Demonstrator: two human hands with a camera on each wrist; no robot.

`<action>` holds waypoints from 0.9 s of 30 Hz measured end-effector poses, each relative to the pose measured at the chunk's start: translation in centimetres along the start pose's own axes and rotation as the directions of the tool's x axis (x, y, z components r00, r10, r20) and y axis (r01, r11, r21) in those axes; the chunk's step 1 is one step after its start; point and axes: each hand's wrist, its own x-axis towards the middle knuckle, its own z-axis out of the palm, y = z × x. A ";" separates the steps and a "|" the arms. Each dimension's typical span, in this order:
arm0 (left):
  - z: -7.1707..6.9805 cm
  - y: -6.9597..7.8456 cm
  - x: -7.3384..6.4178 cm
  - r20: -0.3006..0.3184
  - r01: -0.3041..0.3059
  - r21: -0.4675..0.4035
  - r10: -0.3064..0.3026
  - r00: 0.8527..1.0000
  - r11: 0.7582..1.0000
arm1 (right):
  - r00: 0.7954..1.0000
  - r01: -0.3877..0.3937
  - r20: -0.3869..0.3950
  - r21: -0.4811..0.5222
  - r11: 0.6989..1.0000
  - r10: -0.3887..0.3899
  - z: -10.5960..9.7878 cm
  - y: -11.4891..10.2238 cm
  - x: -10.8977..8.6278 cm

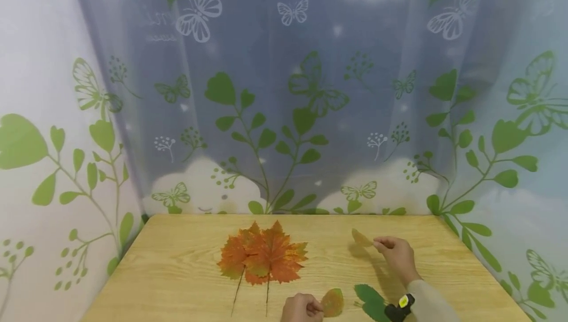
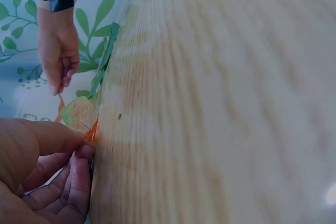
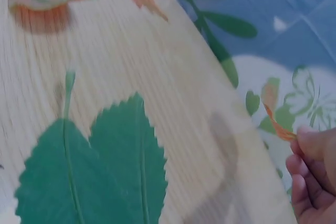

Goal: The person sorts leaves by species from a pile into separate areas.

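Near the table's front edge, my left hand [image 1: 303, 308] pinches the end of a rounded orange-and-green leaf [image 1: 334, 303] between thumb and finger. That leaf [image 2: 80, 113] stands beyond the fingertips in the left wrist view. Farther back on the right, my right hand [image 1: 397, 258] pinches a yellowish-brown leaf [image 1: 361, 237] by one end and holds it above the table. Its curled orange edge [image 3: 278, 124] shows in the right wrist view. Two green toothed leaves [image 1: 372, 302] lie overlapping between the hands, partly hidden by the right wrist's camera in the head view.
Orange maple leaves [image 1: 270, 253] with thin dark stems lie overlapped left of the middle of the wooden table [image 1: 177, 263]. A curtain [image 1: 284, 115] printed with plants and butterflies hangs behind the table's back edge. A black wrist camera [image 1: 399, 307] sits on the right wrist.
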 end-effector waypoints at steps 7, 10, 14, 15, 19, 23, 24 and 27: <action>0.1 0.0 -0.1 -0.019 -0.001 0.005 0.001 1.000 1.000 | 0.994 0.011 -0.109 -0.014 1.000 -0.013 0.4 -0.8 -0.3; 0.1 0.0 -0.1 -0.020 -0.008 0.005 0.008 1.000 1.000 | 0.987 0.005 -0.158 -0.046 0.999 -0.013 0.8 -0.6 -0.5; 0.0 0.1 -0.1 -0.009 -0.015 -0.003 0.015 1.000 1.000 | 0.982 -0.010 -0.188 -0.084 0.996 -0.006 1.8 0.0 -1.0; 0.0 0.1 -0.1 -0.004 -0.016 -0.008 0.016 1.000 1.000 | 0.982 -0.012 -0.190 -0.091 0.996 -0.005 2.1 0.2 -1.1; -0.1 0.2 -0.1 0.004 -0.024 -0.021 0.024 1.000 0.999 | 0.984 -0.036 -0.177 -0.061 0.997 0.025 3.1 0.7 -1.9; 0.0 0.2 -0.2 -0.001 -0.013 -0.012 0.013 1.000 1.000 | 0.985 -0.065 -0.159 -0.017 0.998 0.061 3.6 0.9 -2.6; 0.0 0.1 -0.2 -0.003 -0.011 -0.014 0.011 1.000 1.000 | 0.986 -0.068 -0.155 -0.008 0.998 0.066 3.6 0.8 -2.7; 0.0 0.0 -0.1 -0.003 -0.010 -0.015 0.010 1.000 1.000 | 0.988 -0.069 -0.135 0.009 0.998 0.069 3.6 0.9 -2.7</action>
